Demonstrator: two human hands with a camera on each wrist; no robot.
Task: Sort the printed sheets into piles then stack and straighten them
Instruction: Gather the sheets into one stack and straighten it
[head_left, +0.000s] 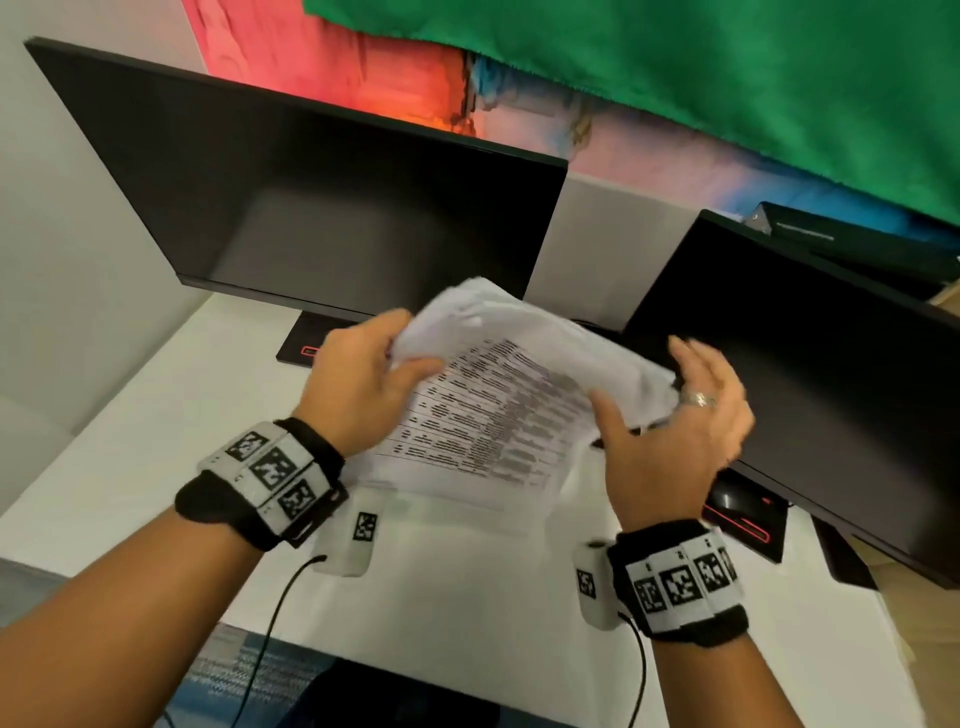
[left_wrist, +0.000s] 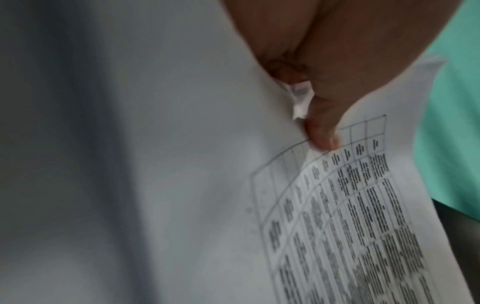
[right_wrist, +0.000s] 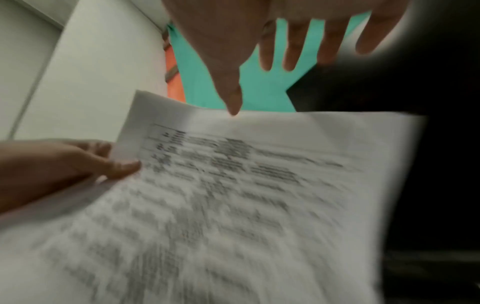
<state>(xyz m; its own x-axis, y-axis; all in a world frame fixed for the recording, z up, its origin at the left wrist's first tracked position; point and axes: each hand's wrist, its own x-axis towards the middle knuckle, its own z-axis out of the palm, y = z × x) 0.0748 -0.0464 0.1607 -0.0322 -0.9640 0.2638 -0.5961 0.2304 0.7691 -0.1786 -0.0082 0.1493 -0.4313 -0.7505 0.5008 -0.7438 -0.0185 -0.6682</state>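
A bundle of printed sheets (head_left: 498, 395) with table rows is held up above the white desk (head_left: 156, 415), between the two monitors. My left hand (head_left: 363, 379) grips the sheets' left edge, thumb on top (left_wrist: 322, 131) and fingers behind. The same pinch shows in the right wrist view, where the left thumb (right_wrist: 122, 166) lies on the printed sheets (right_wrist: 233, 195). My right hand (head_left: 675, 415) is at the sheets' right edge with fingers spread and straight (right_wrist: 291, 51); its thumb tip touches the edge. More paper lies flat on the desk beneath (head_left: 467, 514).
A large dark monitor (head_left: 311, 208) stands at the back left and a second one (head_left: 810, 374) at the right, each on a black stand with red trim. A green cloth (head_left: 675, 78) hangs behind. Cables run off the desk's front edge.
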